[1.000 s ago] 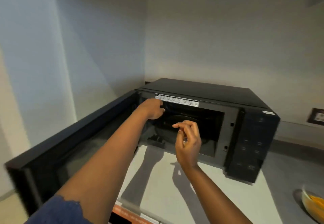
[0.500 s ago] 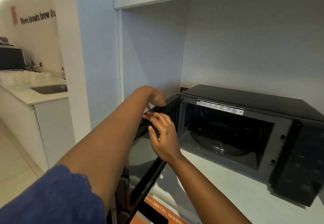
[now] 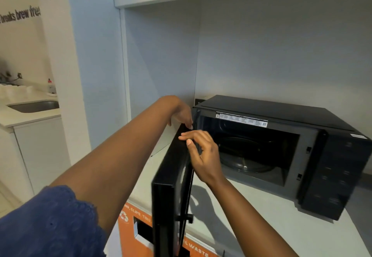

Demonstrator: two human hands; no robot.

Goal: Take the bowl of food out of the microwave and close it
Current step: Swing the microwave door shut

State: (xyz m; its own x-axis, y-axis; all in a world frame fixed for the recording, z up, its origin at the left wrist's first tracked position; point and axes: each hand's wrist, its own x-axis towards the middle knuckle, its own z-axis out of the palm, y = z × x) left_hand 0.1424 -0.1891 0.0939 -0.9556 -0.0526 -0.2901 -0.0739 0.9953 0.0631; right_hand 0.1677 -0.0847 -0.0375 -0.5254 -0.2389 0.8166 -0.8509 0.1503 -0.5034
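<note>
At frame centre, the door (image 3: 173,178) top edge is pinched by the left hand (image 3: 182,113) and touched by the loosely curled right hand (image 3: 203,156); the microwave (image 3: 281,152) cavity lies right.

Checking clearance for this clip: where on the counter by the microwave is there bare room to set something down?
Bare counter lies in front of the microwave, bordered by the open door on the left and the counter's front edge. A narrower strip runs between the door and the left wall. Around the door's top edge it is crowded: the left hand and right hand both rest there.
</note>
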